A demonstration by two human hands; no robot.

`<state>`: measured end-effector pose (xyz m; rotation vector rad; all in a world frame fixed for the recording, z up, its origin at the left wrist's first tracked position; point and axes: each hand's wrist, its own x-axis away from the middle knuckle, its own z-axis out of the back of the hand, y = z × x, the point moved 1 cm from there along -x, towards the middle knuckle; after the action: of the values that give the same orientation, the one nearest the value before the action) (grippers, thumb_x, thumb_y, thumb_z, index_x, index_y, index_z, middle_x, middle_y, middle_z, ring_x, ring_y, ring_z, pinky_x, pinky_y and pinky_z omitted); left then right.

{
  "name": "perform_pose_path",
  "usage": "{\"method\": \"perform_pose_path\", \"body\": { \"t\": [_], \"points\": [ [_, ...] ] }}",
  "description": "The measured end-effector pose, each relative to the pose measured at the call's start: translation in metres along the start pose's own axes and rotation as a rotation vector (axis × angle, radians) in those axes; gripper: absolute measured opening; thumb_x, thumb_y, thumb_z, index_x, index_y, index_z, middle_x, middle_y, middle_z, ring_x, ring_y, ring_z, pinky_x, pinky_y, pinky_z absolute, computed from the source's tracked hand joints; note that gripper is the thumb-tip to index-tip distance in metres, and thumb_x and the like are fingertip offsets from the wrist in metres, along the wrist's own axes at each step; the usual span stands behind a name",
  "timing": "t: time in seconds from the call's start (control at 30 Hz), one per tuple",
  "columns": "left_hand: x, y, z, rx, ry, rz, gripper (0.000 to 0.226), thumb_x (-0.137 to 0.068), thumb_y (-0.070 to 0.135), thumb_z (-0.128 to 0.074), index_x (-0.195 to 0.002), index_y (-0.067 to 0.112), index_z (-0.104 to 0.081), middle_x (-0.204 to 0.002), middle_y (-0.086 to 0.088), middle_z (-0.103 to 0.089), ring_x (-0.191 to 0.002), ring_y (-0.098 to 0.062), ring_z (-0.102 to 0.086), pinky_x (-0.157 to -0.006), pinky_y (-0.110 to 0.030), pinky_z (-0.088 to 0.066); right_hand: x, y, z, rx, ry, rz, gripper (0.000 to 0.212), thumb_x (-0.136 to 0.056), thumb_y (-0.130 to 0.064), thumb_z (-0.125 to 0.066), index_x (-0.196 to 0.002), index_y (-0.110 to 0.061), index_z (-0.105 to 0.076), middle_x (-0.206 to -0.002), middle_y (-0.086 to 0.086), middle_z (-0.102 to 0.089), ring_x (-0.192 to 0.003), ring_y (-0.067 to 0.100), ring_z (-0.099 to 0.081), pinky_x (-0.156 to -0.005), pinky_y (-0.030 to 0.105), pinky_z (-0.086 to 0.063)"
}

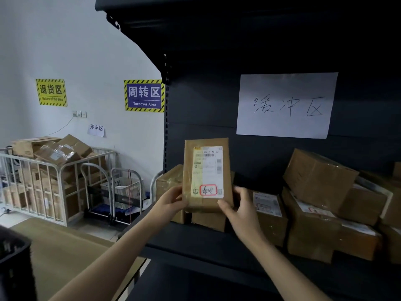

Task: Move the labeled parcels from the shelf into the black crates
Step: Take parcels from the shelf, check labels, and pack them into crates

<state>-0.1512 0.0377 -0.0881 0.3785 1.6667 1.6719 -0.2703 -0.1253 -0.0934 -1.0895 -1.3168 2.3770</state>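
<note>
Left hand (171, 200), right hand (239, 210) outstretched; both round upright parcel (188, 168) (label (208, 170) outward)

One head-worn wide-angle view faces forward and slightly down, close to the shelf (195, 242), with the wall (65, 51) off left.

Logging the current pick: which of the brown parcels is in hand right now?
The upright parcel with the red-boxed mark on its label, gripped by the left hand and right hand; the other parcels lie on the shelf.
</note>
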Motion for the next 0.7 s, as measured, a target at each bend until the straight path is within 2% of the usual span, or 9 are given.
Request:
{"method": "perform_pose_path", "body": {
  "t": [0.07,0.13,0.2,0.3,0.4,0.47,0.5,0.6,0.7],
  "points": [
    [0.012,-0.016,0.007,-0.068,-0.022,-0.007,0.045,-0.087,-0.008,-0.054,-0.123,0.018,-0.045,-0.121,0.002,-0.059,-0.108,-0.005,-0.059,-0.082,-0.02,-0.053,0.016,0.01,-0.012,0.067,-0.019,0.015,0.05,-0.083,-0.025,-0.067,-0.124,-0.026,-0.038,-0.109,-0.027,-0.043,-0.097,-0.02,-0.045,-0.073,-0.005,-0.036],
    [0.023,-0.033,0.012,-0.172,-0.01,0.014,0.057,-0.085,-0.013,-0.053,-0.132,0.015,-0.036,-0.124,0.003,-0.055,-0.111,-0.006,-0.057,-0.088,-0.024,-0.052,0.03,0.021,-0.027,0.129,-0.043,0.015,0.061,-0.083,-0.022,-0.068,-0.134,-0.018,-0.035,-0.126,-0.014,-0.044,-0.116,-0.006,-0.04,-0.092,0.004,-0.031],
    [0.03,-0.047,0.015,-0.31,0.028,0.023,0.069,-0.084,-0.009,-0.057,-0.142,0.012,-0.027,-0.132,0.0,-0.05,-0.122,-0.016,-0.052,-0.099,-0.032,-0.048,0.04,0.03,-0.039,0.158,-0.061,-0.009,0.067,-0.083,-0.019,-0.067,-0.139,-0.016,-0.03,-0.139,-0.006,-0.041,-0.128,0.006,-0.037,-0.099,0.012,-0.028],
    [0.034,-0.06,0.013,-0.463,0.097,0.052,0.082,-0.083,-0.001,-0.062,-0.148,0.019,-0.017,-0.134,0.003,-0.048,-0.124,-0.017,-0.051,-0.103,-0.035,-0.045,0.046,0.039,-0.051,0.183,-0.081,-0.046,0.072,-0.084,-0.016,-0.067,-0.142,-0.016,-0.026,-0.145,-0.001,-0.037,-0.132,0.01,-0.037,-0.102,0.016,-0.03],
    [0.037,-0.072,0.006,-0.523,0.098,0.092,0.085,-0.082,-0.001,-0.062,-0.147,0.027,-0.014,-0.121,0.01,-0.055,-0.106,-0.005,-0.057,-0.091,-0.02,-0.049,0.048,0.045,-0.052,0.206,-0.095,-0.064,0.071,-0.084,-0.017,-0.067,-0.142,-0.02,-0.027,-0.142,-0.003,-0.039,-0.129,0.009,-0.04,-0.1,0.016,-0.032],
    [0.039,-0.074,0.002,-0.535,0.105,0.072,0.085,-0.082,0.001,-0.064,-0.145,0.032,-0.016,-0.116,0.015,-0.056,-0.107,-0.005,-0.058,-0.085,-0.011,-0.048,0.048,0.048,-0.049,0.226,-0.112,-0.056,0.07,-0.084,-0.016,-0.066,-0.142,-0.023,-0.027,-0.142,-0.004,-0.039,-0.128,0.008,-0.04,-0.101,0.016,-0.031],
    [0.04,-0.073,0.0,-0.551,0.139,0.04,0.086,-0.081,0.005,-0.067,-0.144,0.032,-0.016,-0.123,0.012,-0.054,-0.115,-0.009,-0.055,-0.089,-0.014,-0.047,0.049,0.049,-0.045,0.234,-0.12,-0.051,0.071,-0.084,-0.016,-0.066,-0.142,-0.024,-0.026,-0.143,-0.004,-0.038,-0.129,0.008,-0.039,-0.102,0.017,-0.031],
    [0.045,-0.058,-0.007,-0.649,0.348,-0.04,0.093,-0.079,0.018,-0.072,-0.149,0.019,-0.011,-0.15,-0.005,-0.028,-0.139,-0.022,-0.027,-0.109,-0.038,-0.033,0.05,0.05,-0.029,0.239,-0.114,-0.062,0.075,-0.085,-0.022,-0.065,-0.145,-0.025,-0.022,-0.147,-0.006,-0.033,-0.133,0.008,-0.033,-0.105,0.021,-0.029],
    [0.053,-0.032,-0.022,-0.804,0.438,-0.265,0.085,-0.075,0.017,-0.076,-0.144,0.01,-0.028,-0.144,-0.014,-0.034,-0.134,-0.03,-0.028,-0.104,-0.041,-0.032,0.048,0.049,-0.005,0.241,-0.05,-0.055,0.071,-0.086,-0.027,-0.063,-0.145,-0.022,-0.023,-0.148,-0.002,-0.033,-0.134,0.009,-0.033,-0.103,0.019,-0.028]
  ]
}}
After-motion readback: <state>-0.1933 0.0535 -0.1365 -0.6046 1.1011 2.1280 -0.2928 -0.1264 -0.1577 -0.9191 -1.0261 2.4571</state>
